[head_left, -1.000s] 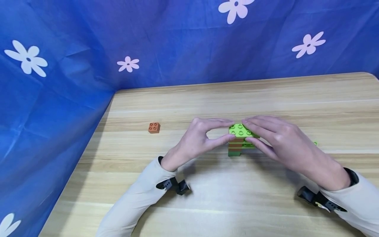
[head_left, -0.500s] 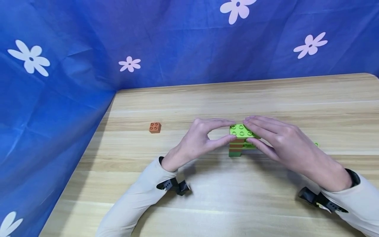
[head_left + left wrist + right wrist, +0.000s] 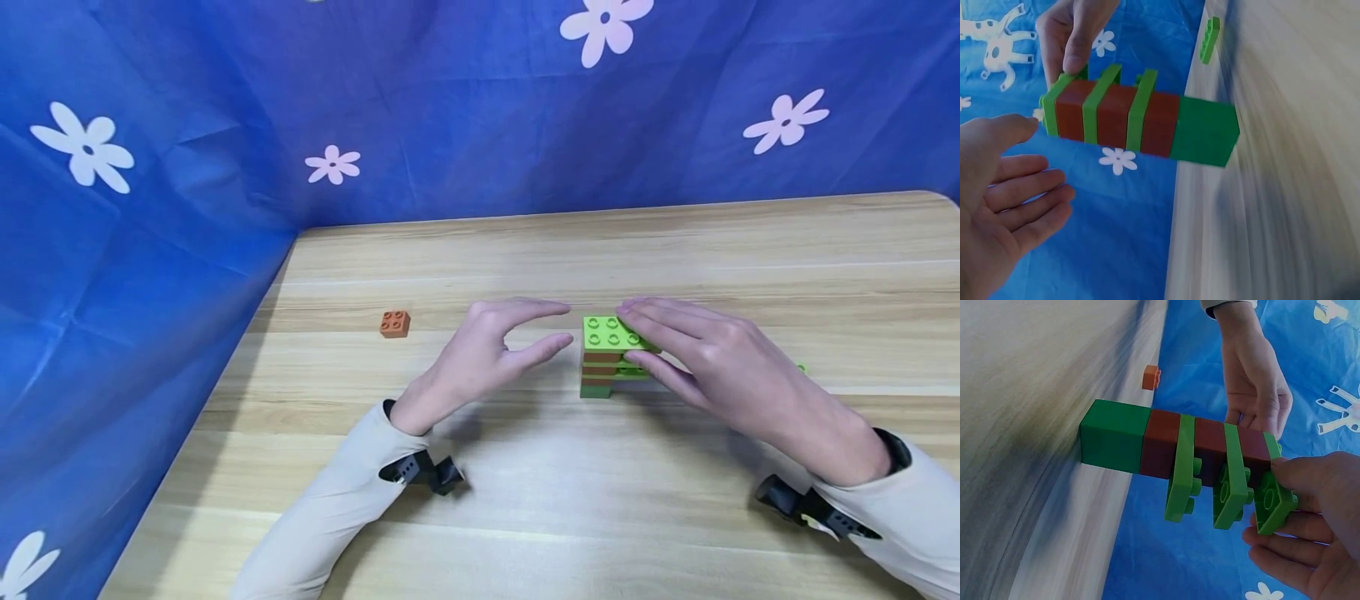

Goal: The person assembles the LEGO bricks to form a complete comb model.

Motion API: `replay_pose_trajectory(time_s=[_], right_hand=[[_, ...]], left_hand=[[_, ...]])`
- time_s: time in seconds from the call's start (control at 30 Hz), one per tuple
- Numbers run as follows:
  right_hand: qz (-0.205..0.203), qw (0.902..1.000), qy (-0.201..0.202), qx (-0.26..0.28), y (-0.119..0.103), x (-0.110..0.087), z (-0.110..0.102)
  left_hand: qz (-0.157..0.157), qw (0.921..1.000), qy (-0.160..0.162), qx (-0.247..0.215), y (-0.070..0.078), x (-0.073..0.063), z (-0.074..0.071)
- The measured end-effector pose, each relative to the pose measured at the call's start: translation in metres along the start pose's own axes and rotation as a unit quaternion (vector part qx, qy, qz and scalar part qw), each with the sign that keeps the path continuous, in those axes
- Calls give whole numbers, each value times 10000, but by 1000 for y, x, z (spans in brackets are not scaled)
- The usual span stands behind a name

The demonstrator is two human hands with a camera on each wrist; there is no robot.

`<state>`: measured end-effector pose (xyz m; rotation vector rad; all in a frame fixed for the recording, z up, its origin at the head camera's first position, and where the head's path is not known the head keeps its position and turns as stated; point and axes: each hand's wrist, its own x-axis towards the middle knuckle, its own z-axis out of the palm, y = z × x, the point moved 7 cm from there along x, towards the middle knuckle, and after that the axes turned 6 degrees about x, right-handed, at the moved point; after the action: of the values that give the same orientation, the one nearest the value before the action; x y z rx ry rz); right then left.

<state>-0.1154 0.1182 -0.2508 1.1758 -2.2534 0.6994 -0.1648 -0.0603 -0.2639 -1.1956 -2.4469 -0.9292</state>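
Observation:
A tower of toy building bricks [image 3: 597, 382] stands upright on the table. At its foot is a dark green brick [image 3: 1113, 437]; above it brown bricks [image 3: 1161, 124] alternate with light green plates [image 3: 1229, 506] that jut out to the right. My right hand [image 3: 708, 362] pinches the overhanging end of the top light green plate [image 3: 603, 333] between thumb and fingers. To the left of the tower, my left hand [image 3: 487, 350] is apart from it, thumb and fingers spread and holding nothing.
A small orange-brown brick [image 3: 394, 324] lies on the wooden table [image 3: 525, 517] to the left. Beyond the tower, in the left wrist view, lies another light green plate [image 3: 1210, 40]. A blue flowered cloth [image 3: 450, 108] hangs behind and left of the table.
My left hand has let go of the top plate's left end and drawn back to the left. The right hand keeps its hold, and the tower stands in place.

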Motion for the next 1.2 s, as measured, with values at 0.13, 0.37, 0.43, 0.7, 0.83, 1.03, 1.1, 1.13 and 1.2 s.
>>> replay_pose_trajectory(time_s=[0.13,0.37,0.43,0.7,0.83,1.03,1.1,1.13,1.2], right_hand=[[19,10000,-5,1,0,0,0],[-32,10000,65,41,-1,2,0],[-55,9999,88,44,-1,2,-1],[-43,9999,107,29,0,1,-1],[-16,10000,90,28,0,1,-2],[-17,10000,72,45,0,1,-1],[-42,9999,79,51,-1,1,-1],[-51,9999,84,55,-1,1,-1],[-61,9999,89,56,-1,1,-1]], left_hand=[[-156,9997,-20,166,-9,-5,-5],[-606,9973,27,420,-29,-16,-19],[-741,9959,6,510,-36,-20,-23],[-1044,9884,-117,1101,-62,-29,-42],[-1291,9836,-170,1250,-73,-33,-51],[-1369,9769,-251,1622,-85,-43,-59],[-1391,9745,-275,1737,-88,-47,-61],[-1422,9733,-291,1780,-90,-49,-62],[-1528,9707,-365,1821,-93,-53,-63]])
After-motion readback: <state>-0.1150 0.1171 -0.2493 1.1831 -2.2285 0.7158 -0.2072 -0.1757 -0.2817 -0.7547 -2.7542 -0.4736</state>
